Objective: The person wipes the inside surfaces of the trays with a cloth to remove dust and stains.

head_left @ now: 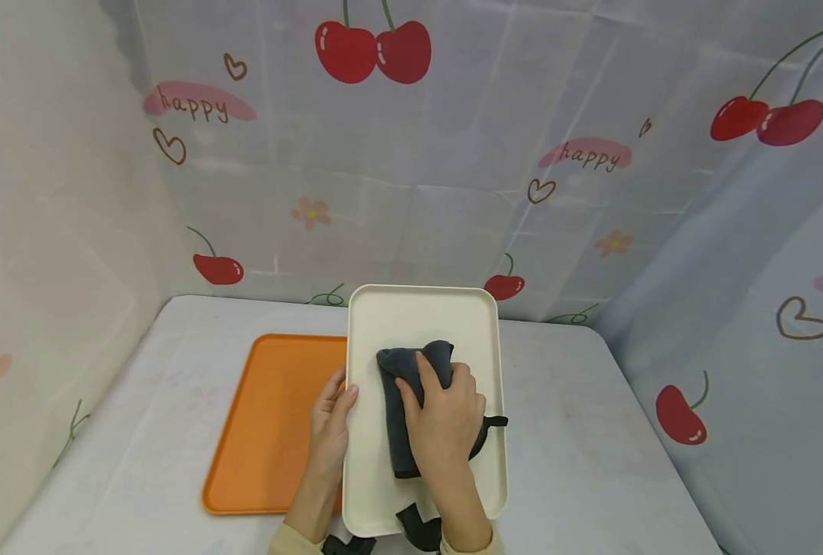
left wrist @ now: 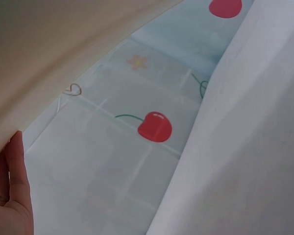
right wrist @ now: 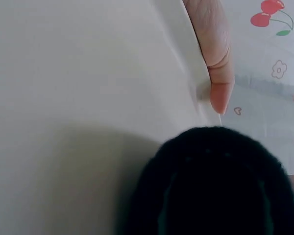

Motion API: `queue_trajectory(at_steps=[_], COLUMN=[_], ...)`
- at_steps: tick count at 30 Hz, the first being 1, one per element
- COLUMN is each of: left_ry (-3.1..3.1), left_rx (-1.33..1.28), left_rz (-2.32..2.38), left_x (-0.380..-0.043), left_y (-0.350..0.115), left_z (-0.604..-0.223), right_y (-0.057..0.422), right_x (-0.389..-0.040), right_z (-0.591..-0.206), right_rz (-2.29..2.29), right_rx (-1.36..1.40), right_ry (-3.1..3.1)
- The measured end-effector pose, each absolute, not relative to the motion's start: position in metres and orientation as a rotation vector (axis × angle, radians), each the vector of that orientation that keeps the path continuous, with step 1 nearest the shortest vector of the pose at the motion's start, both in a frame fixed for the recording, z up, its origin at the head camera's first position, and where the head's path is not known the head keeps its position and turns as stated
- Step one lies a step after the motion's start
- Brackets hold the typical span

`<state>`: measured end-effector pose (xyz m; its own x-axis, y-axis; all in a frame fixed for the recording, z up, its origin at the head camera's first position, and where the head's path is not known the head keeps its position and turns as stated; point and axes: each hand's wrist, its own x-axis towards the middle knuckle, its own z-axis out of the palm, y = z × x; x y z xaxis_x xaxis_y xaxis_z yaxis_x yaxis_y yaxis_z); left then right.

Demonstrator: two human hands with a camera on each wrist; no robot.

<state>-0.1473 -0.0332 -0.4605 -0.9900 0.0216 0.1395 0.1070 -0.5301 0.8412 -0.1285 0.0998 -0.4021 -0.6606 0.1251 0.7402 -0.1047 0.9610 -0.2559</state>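
A cream tray (head_left: 377,316) is held up and tilted, overlapping an orange tray in the head view. My left hand (head_left: 330,420) grips its left edge, thumb (right wrist: 220,73) on the front rim and fingers (left wrist: 14,171) behind. Over the tray's face lies a folded dark grey cloth (head_left: 401,432), with my right hand (head_left: 446,416) on top, its fingers bent round a bunched part. A black strap (head_left: 496,422) sticks out to the right of that hand. Close up in the right wrist view, the dark cloth (right wrist: 215,142) rounds over the tray surface.
The orange tray (head_left: 245,447) lies on the white-covered table (head_left: 578,432), left of and partly behind the cream tray. Cherry-printed curtains (head_left: 411,154) stand at the back and both sides. Black wrist straps (head_left: 421,532) show near the sleeves.
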Motion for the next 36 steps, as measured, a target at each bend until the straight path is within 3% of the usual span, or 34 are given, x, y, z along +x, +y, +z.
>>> queue_trajectory(at_steps=[14, 36], left_ry=[-1.453, -1.403], left_rx=[-0.266, -0.276], left_rz=[-2.707, -2.761], left_x=[-0.148, -0.145], left_y=[-0.035, -0.033], left_z=[-0.464, -0.461], right_y=[0.072, 0.080], right_x=[-0.122, -0.120], right_z=[-0.407, -0.408], right_rz=[0.275, 0.351], right_rx=[0.118, 0.099], right_ry=[-2.279, -2.275])
